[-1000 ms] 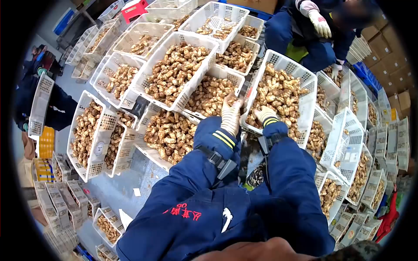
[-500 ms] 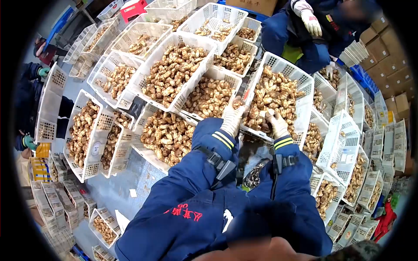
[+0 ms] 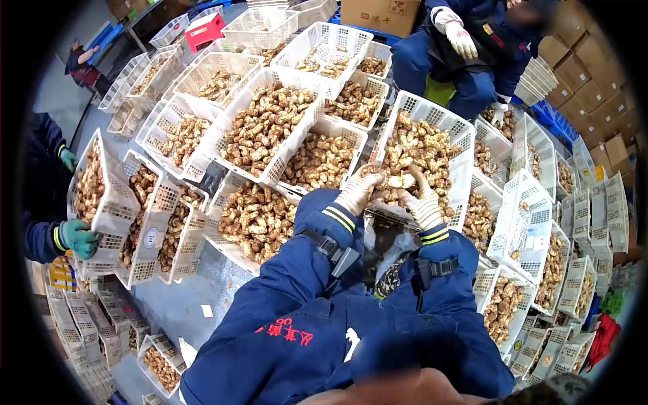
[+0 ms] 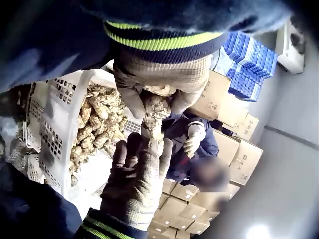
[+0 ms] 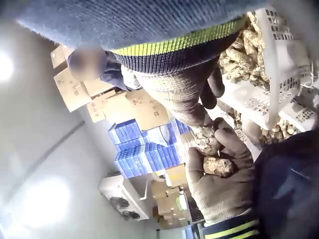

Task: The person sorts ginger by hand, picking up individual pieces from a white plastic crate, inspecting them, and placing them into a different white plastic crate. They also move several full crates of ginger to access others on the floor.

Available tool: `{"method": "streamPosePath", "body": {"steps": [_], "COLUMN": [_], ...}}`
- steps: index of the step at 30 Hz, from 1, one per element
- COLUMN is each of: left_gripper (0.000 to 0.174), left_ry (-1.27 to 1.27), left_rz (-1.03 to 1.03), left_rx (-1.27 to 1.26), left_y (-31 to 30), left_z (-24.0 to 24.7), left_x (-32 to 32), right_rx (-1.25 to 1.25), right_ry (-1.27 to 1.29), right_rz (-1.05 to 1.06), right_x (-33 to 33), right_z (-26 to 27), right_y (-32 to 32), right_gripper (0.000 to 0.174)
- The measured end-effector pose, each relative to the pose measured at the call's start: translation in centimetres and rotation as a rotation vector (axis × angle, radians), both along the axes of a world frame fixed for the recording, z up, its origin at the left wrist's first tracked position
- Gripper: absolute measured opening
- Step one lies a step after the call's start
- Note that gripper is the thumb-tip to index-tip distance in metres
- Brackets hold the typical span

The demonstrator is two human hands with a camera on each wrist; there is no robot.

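Both hands wear cream gloves with brown-stained fingers and meet over the near end of a white crate point(image 3: 465, 172) heaped with brown-and-white mushrooms. My left hand point(image 3: 358, 192) grips a knobbly mushroom point(image 4: 156, 112) between thumb and fingers. A second, stubby mushroom point(image 5: 219, 167) sits in the same hand in the right wrist view. My right hand point(image 3: 425, 206) pinches the other end of the first mushroom, its fingertips close to the left hand's. Heaped mushrooms point(image 3: 425, 145) lie just beyond both hands.
More mushroom crates point(image 3: 229, 229) stand left, with stacked crates point(image 3: 523, 223) at right. A person in green gloves point(image 3: 79, 237) holds a full crate point(image 3: 115, 196) at far left. Another person point(image 3: 466, 74) sits beyond the crate, near cardboard boxes point(image 3: 580, 81).
My right hand has come up from the mushroom heap with a mushroom and met the left hand. At far left, the person's crate has moved, its mushrooms now showing. The head view has shifted slightly.
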State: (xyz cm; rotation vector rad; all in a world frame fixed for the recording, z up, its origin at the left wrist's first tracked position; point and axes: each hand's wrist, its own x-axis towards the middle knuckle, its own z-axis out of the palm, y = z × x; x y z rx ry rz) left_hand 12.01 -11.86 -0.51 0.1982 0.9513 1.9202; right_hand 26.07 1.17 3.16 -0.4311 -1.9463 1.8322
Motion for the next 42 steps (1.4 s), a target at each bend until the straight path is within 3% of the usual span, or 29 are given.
{"method": "streamPosePath", "body": {"steps": [2, 5, 6, 9, 11, 12, 13, 14, 15, 17, 21, 23, 24, 25, 27, 28, 30, 32, 34, 35, 36, 37, 39, 42], "left_gripper": [0.049, 0.036, 0.040, 0.059, 0.066, 0.069, 0.069, 0.069, 0.068, 0.069, 0.069, 0.067, 0.068, 0.068, 0.070, 0.070, 0.067, 0.064, 0.071, 0.074, 0.073, 0.068, 0.062, 0.051], "left_ry": [-0.113, -0.275, -0.366, -0.581, -0.577, -0.554, -0.548, -0.540, -0.533, -0.626, -0.521, -0.363, -0.325, -0.287, -0.442, -0.004, 0.065, -0.661, -0.664, -0.661, -0.960, -0.856, -0.789, -0.585], "left_rz": [0.014, 0.003, 0.019, -0.030, 0.013, -0.011, 0.076, 0.130, 0.184, 0.218, 0.247, 0.391, 0.397, 0.400, 0.431, 0.426, 0.539, 0.822, 0.942, 1.006, 0.815, 0.785, 0.853, 0.657], "left_rx": [0.073, 0.248, 0.305, 0.528, 0.488, 0.504, 0.328, 0.342, 0.354, 0.414, 0.523, 0.425, 0.425, 0.421, 0.320, -0.038, -0.177, 0.184, -0.098, -0.158, 0.109, 0.178, 0.129, 0.285], "left_y": [-0.1, -0.8, -0.8, -0.3, -1.2, -1.4, -1.6, -1.8, -2.2, -3.3, -9.0, -12.5, -14.3, -16.3, -20.7, -22.9, -26.1, -26.1, -28.4, -27.8, -28.9, -28.5, -24.3, -21.5], "left_z": [0.4, 3.9, 3.8, 1.7, 5.0, 5.2, 5.8, 5.4, 5.8, 6.5, 7.2, 5.7, 3.9, 1.5, -4.2, -6.9, -11.4, -9.0, -17.1, -16.9, -15.8, -16.0, -7.5, -3.5], "left_x": [0.0, 0.2, 0.2, -0.5, 0.3, 0.0, -0.3, -0.5, -0.5, -1.1, -3.4, -4.3, -4.8, -5.2, -5.5, -4.6, -3.3, -1.9, -3.4, -3.2, -3.7, -4.5, -5.4, -8.5], "right_rx": [0.008, -0.041, 0.015, 0.020, 0.085, 0.288, 0.492, 0.676, 0.725, 0.432, 0.136, 0.172, 0.322, 0.795, 0.796, 0.785, 0.801, 0.868, 0.967, 0.961, 1.028, 1.006, 1.037, 0.823], "right_ry": [-0.114, -0.013, 0.115, 0.097, 0.135, 0.114, 0.092, 0.083, 0.107, 0.128, -0.196, -0.494, -0.482, -0.577, -0.656, -0.860, -0.905, -0.931, -1.028, -1.116, -1.140, -1.162, -1.066, -1.082], "right_rz": [-0.007, -0.090, -0.168, -0.323, -0.314, -0.235, -0.153, -0.118, -0.111, -0.047, -0.106, -0.133, -0.102, -0.050, 0.021, 0.030, 0.100, 0.217, 0.344, 0.391, 0.426, 0.442, 0.472, 0.314], "right_x": [0.2, 0.1, -0.7, -1.6, -2.6, -3.0, -3.2, -3.2, -3.4, -2.8, -0.8, -0.1, 0.3, 0.6, 0.1, -0.9, -2.5, -4.4, -5.7, -6.3, -6.9, -7.0, -6.7, -6.3], "right_z": [-0.1, -0.7, -1.9, -2.1, -1.1, -0.7, -0.3, 0.2, 0.5, 1.3, -0.5, -3.7, -7.8, -7.1, -8.4, -6.9, -8.3, -11.7, -10.2, -9.7, -11.9, -9.9, -10.7, -8.9], "right_y": [0.5, 0.6, 0.6, 0.1, -2.2, -2.9, -3.5, -3.8, -3.9, -3.7, 0.2, 3.1, 5.4, 5.6, 6.0, 5.3, 6.1, 7.4, 5.8, 5.6, 6.5, 6.1, 6.6, 6.6], "right_gripper": [0.057, 0.051, 0.050, 0.051, 0.051, 0.049, 0.046, 0.044, 0.041, 0.035, 0.030, 0.028, 0.028, 0.029, 0.030, 0.030, 0.034, 0.037, 0.042, 0.043, 0.047, 0.047, 0.047, 0.039]}}
